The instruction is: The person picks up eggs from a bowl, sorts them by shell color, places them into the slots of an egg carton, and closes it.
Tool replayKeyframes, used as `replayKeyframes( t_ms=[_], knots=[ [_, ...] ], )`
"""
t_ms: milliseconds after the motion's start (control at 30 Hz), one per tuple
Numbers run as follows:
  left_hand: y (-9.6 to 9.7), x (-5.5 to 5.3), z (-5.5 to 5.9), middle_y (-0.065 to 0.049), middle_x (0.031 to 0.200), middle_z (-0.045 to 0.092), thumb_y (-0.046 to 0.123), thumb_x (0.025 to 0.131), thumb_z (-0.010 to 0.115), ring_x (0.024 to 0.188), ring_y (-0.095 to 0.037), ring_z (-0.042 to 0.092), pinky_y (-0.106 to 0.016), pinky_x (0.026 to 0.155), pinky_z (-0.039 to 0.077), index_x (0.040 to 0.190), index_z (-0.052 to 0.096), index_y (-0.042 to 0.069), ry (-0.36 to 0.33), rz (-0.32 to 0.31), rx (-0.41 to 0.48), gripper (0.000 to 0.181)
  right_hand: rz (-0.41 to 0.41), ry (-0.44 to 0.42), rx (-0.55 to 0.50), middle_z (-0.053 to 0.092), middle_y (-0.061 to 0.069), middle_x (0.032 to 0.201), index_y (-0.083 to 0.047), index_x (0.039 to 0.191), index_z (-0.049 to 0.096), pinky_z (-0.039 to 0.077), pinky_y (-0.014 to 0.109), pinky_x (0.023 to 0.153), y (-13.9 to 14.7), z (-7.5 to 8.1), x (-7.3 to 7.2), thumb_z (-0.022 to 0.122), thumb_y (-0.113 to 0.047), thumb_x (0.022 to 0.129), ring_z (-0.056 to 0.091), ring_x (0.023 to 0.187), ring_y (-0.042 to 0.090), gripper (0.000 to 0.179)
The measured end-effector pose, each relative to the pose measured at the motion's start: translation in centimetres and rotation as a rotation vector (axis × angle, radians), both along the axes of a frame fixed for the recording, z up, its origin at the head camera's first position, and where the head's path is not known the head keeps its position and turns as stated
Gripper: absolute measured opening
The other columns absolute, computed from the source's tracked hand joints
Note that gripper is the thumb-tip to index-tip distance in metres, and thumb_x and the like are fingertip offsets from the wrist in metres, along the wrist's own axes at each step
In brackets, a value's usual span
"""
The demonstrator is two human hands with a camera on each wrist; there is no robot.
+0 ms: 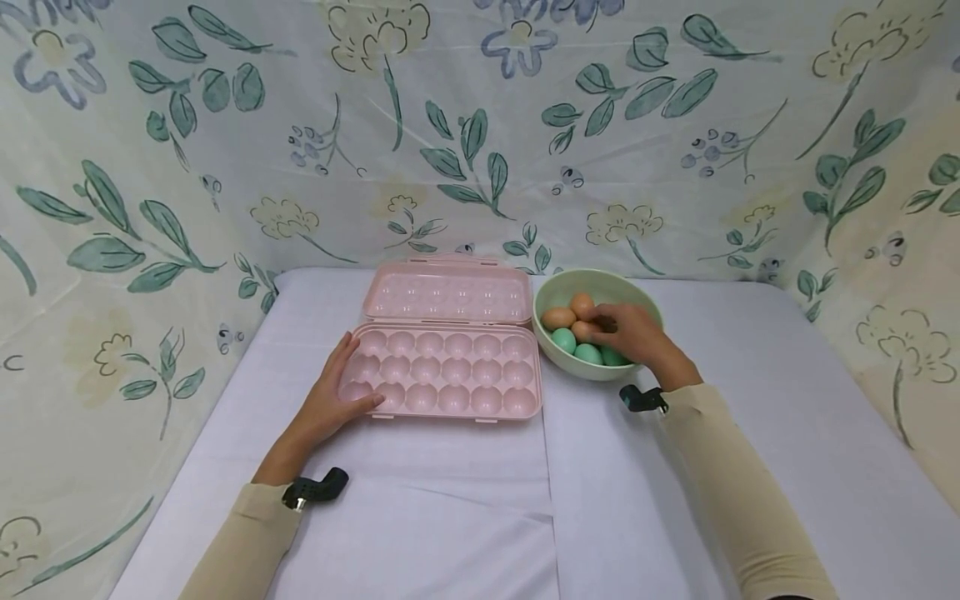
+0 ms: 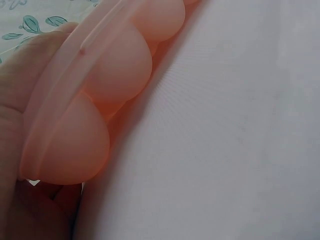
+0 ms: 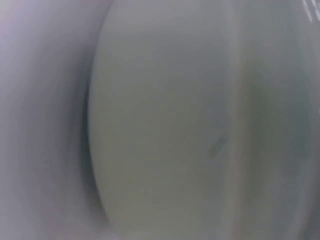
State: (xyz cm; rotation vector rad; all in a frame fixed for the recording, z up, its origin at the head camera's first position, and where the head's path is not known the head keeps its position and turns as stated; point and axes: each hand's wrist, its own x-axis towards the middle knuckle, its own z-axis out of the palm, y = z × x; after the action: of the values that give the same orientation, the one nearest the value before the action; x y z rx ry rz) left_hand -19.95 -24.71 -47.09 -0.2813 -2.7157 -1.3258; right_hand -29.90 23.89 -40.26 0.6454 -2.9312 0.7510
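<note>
A pink plastic egg box (image 1: 441, 369) lies unfolded, its lid (image 1: 448, 293) tipped back behind rows of vacant round cups. My left hand (image 1: 330, 396) grips the tray's left end, thumb over the front rim and fingers along the side. In the left wrist view, the tray's rounded cup undersides (image 2: 70, 145) sit beside that hand. Right of the box stands a light green bowl (image 1: 611, 287) of brown and green eggs. Inside it, my right hand (image 1: 630, 333) pinches a brown egg (image 1: 582, 332), partly hidden by the fingers. The right wrist view shows the bowl's blurred outer wall (image 3: 160, 125).
A white cloth (image 1: 450, 500) with a seam covers the table. Floral fabric (image 1: 480, 167) hangs behind and at both sides. Two more brown eggs (image 1: 558, 317) and several green eggs (image 1: 588, 354) lie around the right fingers. Each wrist wears a small black camera (image 1: 315, 487).
</note>
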Motion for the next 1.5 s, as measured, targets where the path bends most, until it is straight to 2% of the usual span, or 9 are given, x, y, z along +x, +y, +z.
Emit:
replayKeyframes(
  t_ms=[267,533,667,967,1300,1500],
  knots=[
    [0.0,-0.1,0.1,-0.001,0.162,0.005,0.038,0.073,0.081,0.147,-0.034,0.009,-0.065,0.110,0.016,0.156,0.018,0.018,0.005,0.006,-0.006,0.105,0.000,0.020,-0.004,0.066,0.020,0.115,0.003,0.119,0.065,0.047,0.049,0.094,0.0,0.2,0.1,0.072,-0.019,0.088,0.062,0.107,0.036,0.039],
    [0.0,0.1,-0.2,-0.006,0.162,0.008,0.038,0.073,0.081,0.146,-0.035,0.013,-0.063,0.111,0.016,0.157,0.004,0.023,-0.038,0.021,0.054,0.114,0.034,0.050,-0.095,0.066,0.022,0.114,0.005,0.119,0.064,0.053,0.047,0.088,0.3,0.1,0.2,0.073,-0.011,0.086,0.064,0.104,0.037,0.038],
    [0.1,0.2,-0.1,-0.007,0.161,0.009,0.039,0.073,0.082,0.145,-0.035,0.014,-0.063,0.111,0.018,0.156,0.002,0.025,-0.045,0.029,0.057,0.116,0.043,0.063,-0.139,0.065,0.023,0.113,0.006,0.119,0.064,0.053,0.046,0.087,0.6,0.1,0.1,0.072,-0.008,0.086,0.064,0.104,0.037,0.036],
    [0.3,0.1,0.3,-0.008,0.161,0.011,0.039,0.072,0.082,0.145,-0.034,0.016,-0.062,0.111,0.018,0.156,0.002,0.024,-0.047,0.028,0.066,0.117,0.050,0.034,-0.208,0.062,0.022,0.122,0.004,0.125,0.061,0.052,0.046,0.088,1.1,0.7,0.2,0.069,-0.002,0.087,0.062,0.108,0.036,0.039],
    [0.2,0.2,-0.1,-0.011,0.161,0.010,0.038,0.074,0.081,0.145,-0.036,0.014,-0.061,0.112,0.017,0.156,0.002,0.024,-0.058,0.027,0.056,0.115,0.029,-0.023,-0.226,0.056,0.020,0.133,0.003,0.132,0.056,0.050,0.046,0.092,1.2,0.5,0.3,0.066,-0.005,0.090,0.057,0.116,0.036,0.044],
    [0.1,0.3,-0.3,-0.011,0.161,0.011,0.037,0.074,0.081,0.145,-0.037,0.015,-0.062,0.111,0.017,0.156,0.002,0.023,-0.046,0.024,0.054,0.115,0.020,-0.010,-0.212,0.056,0.020,0.128,0.001,0.133,0.055,0.051,0.046,0.092,1.1,0.4,0.4,0.066,-0.003,0.090,0.057,0.114,0.035,0.045]
  ],
)
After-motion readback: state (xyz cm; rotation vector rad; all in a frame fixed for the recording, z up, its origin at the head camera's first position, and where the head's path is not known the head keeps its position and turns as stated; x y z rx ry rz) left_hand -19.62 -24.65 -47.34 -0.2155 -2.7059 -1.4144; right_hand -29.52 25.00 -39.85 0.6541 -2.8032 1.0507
